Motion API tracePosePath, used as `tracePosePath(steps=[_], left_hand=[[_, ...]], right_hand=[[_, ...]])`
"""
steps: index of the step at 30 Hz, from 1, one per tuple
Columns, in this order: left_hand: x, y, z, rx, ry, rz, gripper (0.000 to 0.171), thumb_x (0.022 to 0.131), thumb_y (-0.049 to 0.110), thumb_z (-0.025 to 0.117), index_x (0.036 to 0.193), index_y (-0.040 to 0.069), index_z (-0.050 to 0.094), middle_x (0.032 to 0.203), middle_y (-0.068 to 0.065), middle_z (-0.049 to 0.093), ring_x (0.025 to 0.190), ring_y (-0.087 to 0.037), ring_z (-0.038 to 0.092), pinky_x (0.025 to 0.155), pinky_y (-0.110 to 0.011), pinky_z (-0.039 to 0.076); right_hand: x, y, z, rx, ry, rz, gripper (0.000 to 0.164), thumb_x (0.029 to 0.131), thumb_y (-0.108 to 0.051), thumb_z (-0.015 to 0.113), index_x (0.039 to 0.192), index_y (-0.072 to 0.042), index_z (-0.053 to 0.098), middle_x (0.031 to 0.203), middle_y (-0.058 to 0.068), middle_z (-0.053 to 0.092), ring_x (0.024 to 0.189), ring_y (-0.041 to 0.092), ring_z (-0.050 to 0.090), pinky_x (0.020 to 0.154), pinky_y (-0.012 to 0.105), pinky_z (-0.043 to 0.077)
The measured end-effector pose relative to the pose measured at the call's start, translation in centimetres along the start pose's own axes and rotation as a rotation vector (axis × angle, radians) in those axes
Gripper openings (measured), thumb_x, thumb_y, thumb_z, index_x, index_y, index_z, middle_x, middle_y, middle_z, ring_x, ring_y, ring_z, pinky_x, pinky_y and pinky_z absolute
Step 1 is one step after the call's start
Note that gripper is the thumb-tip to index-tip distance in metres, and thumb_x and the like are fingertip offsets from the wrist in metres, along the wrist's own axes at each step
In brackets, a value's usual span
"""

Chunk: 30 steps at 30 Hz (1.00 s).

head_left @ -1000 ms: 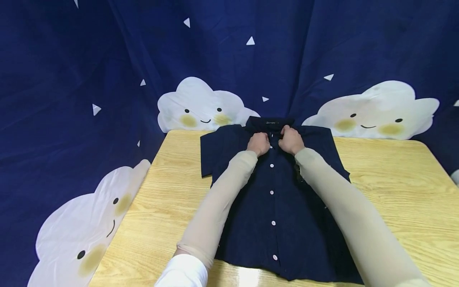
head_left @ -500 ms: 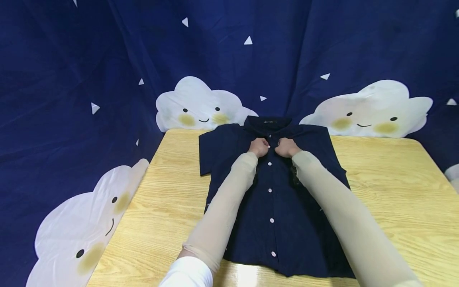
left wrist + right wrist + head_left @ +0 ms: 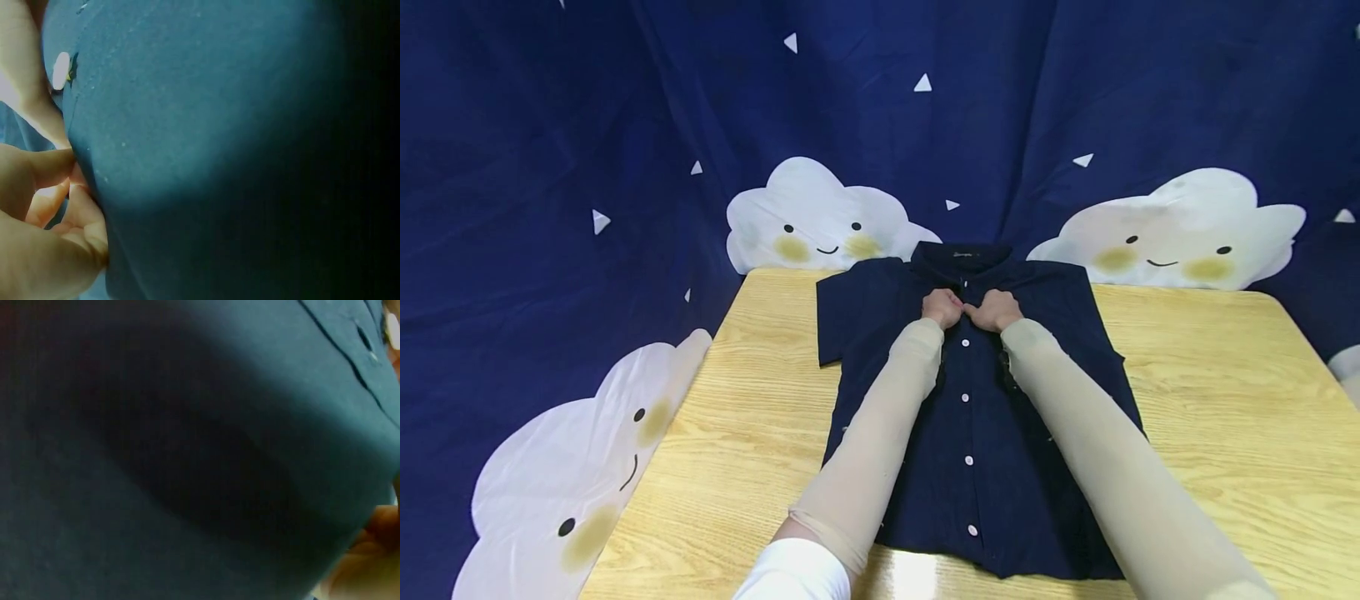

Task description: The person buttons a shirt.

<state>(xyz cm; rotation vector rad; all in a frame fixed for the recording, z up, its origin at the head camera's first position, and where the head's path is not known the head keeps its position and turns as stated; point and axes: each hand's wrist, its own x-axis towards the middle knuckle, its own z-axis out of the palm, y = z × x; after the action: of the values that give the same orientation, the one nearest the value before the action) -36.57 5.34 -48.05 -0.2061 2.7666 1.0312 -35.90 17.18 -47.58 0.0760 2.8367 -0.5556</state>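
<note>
Though head-view only, shirt collar [image 3: 967, 262]

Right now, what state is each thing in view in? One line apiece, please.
Shirt: spread front up, collar at the far end
Lower buttons: in a row; fastened or not, cannot tell
Left hand: curled, gripping the shirt front
Right hand: curled at the shirt front
Table: partly covered
Curtain: hanging
</note>
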Motion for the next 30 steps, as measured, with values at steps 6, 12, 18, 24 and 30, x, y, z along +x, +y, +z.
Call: tracePosePath(steps=[6, 12, 18, 24, 30], left_hand=[[-0.35, 0.06, -0.6, 0.026, -0.018, 0.018, 0.02, 0.095, 0.02, 0.052, 0.08, 0.012, 0.062, 0.084, -0.003, 0.062, 0.082, -0.019, 0.06, 0.07, -0.027, 0.046], [-0.15, 0.03, -0.44, 0.046, -0.025, 0.059, 0.012, 0.092, 0.023, 0.06, 0.082, 0.016, 0.062, 0.083, 0.001, 0.061, 0.084, -0.017, 0.058, 0.072, -0.024, 0.045], [-0.17, -0.04, -0.01, 0.09, -0.008, 0.057, 0.011, 0.09, 0.022, 0.062, 0.08, 0.018, 0.066, 0.083, 0.004, 0.064, 0.083, -0.015, 0.059, 0.073, -0.023, 0.046], [-0.09, -0.04, -0.47, 0.059, -0.054, 0.035, 0.023, 0.097, 0.019, 0.047, 0.085, 0.009, 0.063, 0.092, -0.008, 0.064, 0.082, -0.022, 0.06, 0.07, -0.028, 0.047], [0.4, -0.17, -0.6, 0.034, -0.103, 0.039, 0.026, 0.1, 0.019, 0.04, 0.094, 0.006, 0.062, 0.105, -0.01, 0.063, 0.096, -0.024, 0.059, 0.079, -0.029, 0.046]], right_hand=[[0.3, -0.17, 0.32, -0.003, 0.044, 0.017, 0.058, 0.098, -0.042, 0.04, 0.109, 0.012, 0.061, 0.114, 0.032, 0.056, 0.1, 0.043, 0.058, 0.084, 0.049, 0.047], [0.34, -0.2, 0.33, -0.016, 0.046, -0.001, 0.05, 0.101, -0.029, 0.031, 0.103, 0.009, 0.063, 0.112, 0.03, 0.058, 0.096, 0.041, 0.058, 0.081, 0.047, 0.047], [0.16, -0.29, 0.14, -0.028, -0.028, -0.026, 0.038, 0.093, -0.025, 0.042, 0.094, 0.006, 0.064, 0.103, 0.027, 0.06, 0.086, 0.036, 0.059, 0.075, 0.044, 0.047], [0.08, -0.06, -0.13, -0.008, -0.072, -0.01, 0.045, 0.089, -0.032, 0.049, 0.103, 0.008, 0.062, 0.108, 0.027, 0.058, 0.093, 0.037, 0.058, 0.08, 0.045, 0.048], [0.07, 0.0, -0.14, -0.023, -0.083, -0.02, 0.057, 0.094, -0.039, 0.047, 0.115, 0.013, 0.056, 0.116, 0.031, 0.054, 0.101, 0.04, 0.056, 0.086, 0.048, 0.046]])
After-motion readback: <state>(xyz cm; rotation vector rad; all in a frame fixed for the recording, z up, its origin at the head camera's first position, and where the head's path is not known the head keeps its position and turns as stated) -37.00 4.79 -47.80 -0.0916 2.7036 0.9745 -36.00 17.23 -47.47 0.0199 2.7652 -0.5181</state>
